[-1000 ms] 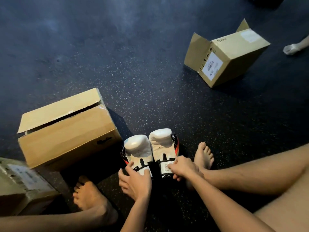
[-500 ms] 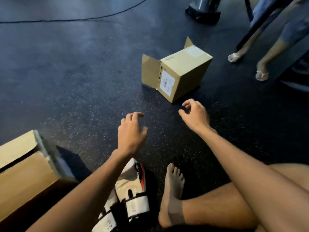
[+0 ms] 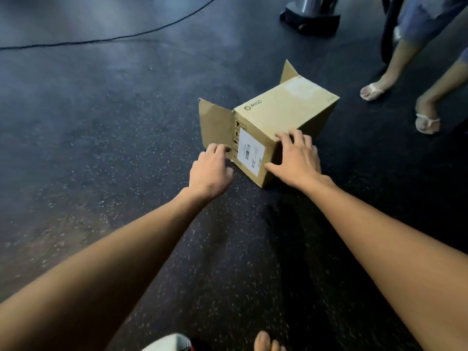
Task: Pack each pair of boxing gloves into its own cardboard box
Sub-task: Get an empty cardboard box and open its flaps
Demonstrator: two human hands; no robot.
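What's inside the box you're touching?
The interior is hidden: the cardboard box lies on its side with its opening turned away. Only its outside shows, with the left hand at a flap and the right hand gripping the near corner.

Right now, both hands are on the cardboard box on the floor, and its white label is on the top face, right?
Not quite. The head view shows the white label on the side face toward the person, between the left hand and right hand; the top of the cardboard box bears a logo. Both hands are on the box, on the floor.
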